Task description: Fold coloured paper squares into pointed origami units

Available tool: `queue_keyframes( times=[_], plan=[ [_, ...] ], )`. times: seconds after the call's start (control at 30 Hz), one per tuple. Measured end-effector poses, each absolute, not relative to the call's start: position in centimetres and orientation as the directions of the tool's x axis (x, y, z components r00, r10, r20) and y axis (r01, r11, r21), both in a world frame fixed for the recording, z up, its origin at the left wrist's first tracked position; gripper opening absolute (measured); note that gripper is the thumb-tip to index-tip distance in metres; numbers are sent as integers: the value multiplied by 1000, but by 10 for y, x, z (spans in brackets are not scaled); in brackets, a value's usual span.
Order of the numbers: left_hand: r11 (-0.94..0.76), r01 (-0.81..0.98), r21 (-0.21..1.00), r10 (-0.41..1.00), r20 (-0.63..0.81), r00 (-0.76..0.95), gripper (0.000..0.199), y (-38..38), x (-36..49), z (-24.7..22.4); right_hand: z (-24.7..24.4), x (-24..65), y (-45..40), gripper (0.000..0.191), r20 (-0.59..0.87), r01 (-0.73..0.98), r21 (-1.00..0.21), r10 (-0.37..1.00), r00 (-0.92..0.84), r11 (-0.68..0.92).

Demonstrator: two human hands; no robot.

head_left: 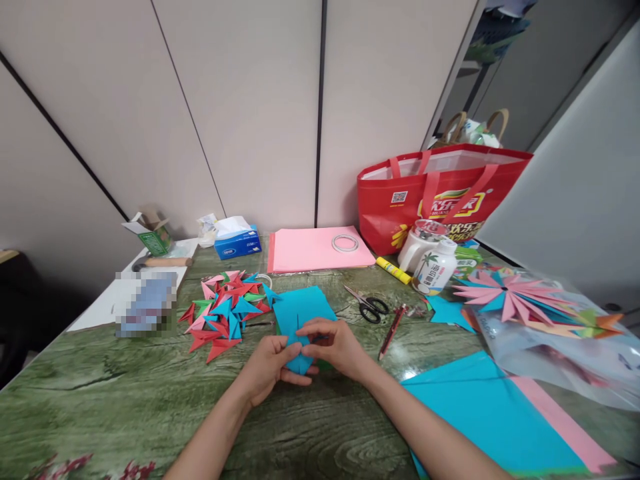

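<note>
A small piece of folded blue paper (pixel 299 364) is held between my two hands, over the wooden-patterned table. My left hand (pixel 267 368) pinches its lower left side, thumb on top and fingers beneath. From the right, the thumb and fingertips of my right hand (pixel 334 343) close on its upper right edge. Just beyond them lies a stack of blue paper (pixel 310 303), with a thin dark line showing near its front. To the left sits a pile of folded paper stars (pixel 233 310) in red, blue, pink and green.
Scissors (pixel 371 307) and a dark red pencil (pixel 393 333) lie right of the stack. Farther right are large blue sheets (pixel 480 413), a pink paper star (pixel 505 293), a white bottle (pixel 435 268) and a red bag (pixel 385 207). Pink paper (pixel 305 250) and a tissue box (pixel 239 247) stand behind.
</note>
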State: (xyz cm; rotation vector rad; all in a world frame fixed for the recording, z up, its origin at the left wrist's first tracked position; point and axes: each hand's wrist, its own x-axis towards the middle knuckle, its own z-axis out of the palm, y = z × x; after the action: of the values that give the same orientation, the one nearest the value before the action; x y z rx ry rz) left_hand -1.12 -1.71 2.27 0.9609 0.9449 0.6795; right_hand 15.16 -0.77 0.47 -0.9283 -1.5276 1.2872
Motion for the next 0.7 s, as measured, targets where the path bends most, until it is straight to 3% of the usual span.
queue_keyframes(
  times=[0.3, 0.53, 0.7],
  plan=[
    [342, -33, 939, 861, -299, 411, 30, -19, -7, 22, 4, 150, -8, 26, 123, -28, -992, 951, -283, 120],
    [278, 45, 959, 856, -269, 443, 29, -22, -3, 20, 3, 148, -5, 29, -1, -258, -965, 982, -187, -50],
    [240, 91, 967, 867, -255, 429, 26, -25, -1, 20, 4, 147, -5, 25, -72, -268, -957, 985, -157, -113]
  ],
)
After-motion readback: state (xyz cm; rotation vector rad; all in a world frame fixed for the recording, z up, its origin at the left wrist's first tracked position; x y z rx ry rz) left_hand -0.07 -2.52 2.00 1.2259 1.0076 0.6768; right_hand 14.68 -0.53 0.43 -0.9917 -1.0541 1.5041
